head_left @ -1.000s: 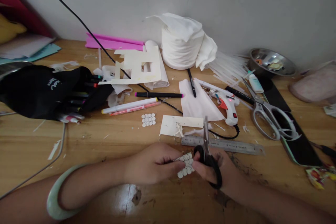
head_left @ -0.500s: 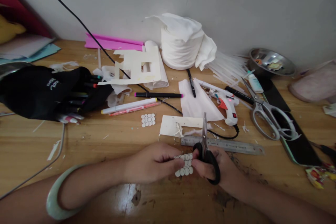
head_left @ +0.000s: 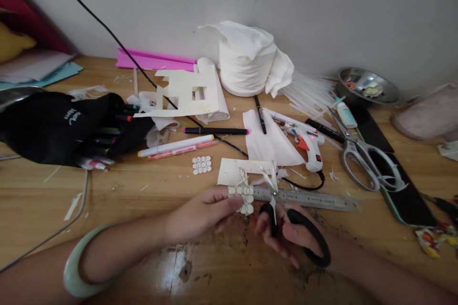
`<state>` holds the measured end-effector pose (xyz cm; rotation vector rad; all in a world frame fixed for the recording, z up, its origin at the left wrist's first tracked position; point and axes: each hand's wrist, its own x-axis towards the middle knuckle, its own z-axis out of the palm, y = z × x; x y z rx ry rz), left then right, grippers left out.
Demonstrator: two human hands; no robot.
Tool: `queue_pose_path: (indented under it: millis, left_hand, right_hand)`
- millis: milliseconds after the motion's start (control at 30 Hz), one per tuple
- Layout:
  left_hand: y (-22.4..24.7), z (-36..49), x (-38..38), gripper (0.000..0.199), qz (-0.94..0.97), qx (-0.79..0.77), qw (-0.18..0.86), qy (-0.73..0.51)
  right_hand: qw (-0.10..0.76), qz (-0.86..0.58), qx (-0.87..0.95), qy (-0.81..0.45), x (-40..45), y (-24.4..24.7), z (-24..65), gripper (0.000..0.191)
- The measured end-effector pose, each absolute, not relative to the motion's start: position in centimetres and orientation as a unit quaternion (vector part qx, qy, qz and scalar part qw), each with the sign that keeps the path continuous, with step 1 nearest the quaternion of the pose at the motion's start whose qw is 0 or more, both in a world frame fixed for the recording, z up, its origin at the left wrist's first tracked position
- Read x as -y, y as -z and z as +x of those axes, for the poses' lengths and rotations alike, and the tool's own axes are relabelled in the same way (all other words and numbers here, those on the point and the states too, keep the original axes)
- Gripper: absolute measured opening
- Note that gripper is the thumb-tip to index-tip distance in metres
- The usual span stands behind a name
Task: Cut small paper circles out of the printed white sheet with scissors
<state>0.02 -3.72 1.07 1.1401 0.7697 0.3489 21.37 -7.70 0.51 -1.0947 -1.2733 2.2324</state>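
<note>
Mid-frame, the left hand (head_left: 209, 206) pinches scalloped white paper (head_left: 246, 198), presumably baring edges; the right hand (head_left: 293, 233) grips black-handled metal scissors (head_left: 274, 194).

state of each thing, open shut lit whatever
Black-handled scissors: open, in right hand
Grey scissors: set down, blade gap unclear
Nearer circle grid: in left hand
Farther circle grid: lying loose
Glue gun: light on
Pouch: open, pens showing
Phone: screen dark
White roll: end loose

Dim, soft light's falling; glare's showing on tabletop (head_left: 153, 279) nr btm; R hand (head_left: 284, 237) is looking blurry; edges are stretching.
</note>
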Motion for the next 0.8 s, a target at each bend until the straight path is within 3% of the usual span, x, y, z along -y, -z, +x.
queue_pose_path:
  millis: [167,800]
  left_hand:
    - [-0.8,0.0,3.5,0.045,0.471,-0.370,0.765,-0.235]
    - [-0.6,-0.3,3.7,0.046,0.543,-0.343,0.752,-0.150]
  right_hand:
    - [0.107,-0.416,0.484,-0.762,7.2,-1.9,21.1,0.049]
    - [0.088,-0.411,0.502,-0.756,6.9,-2.9,20.8,0.040]
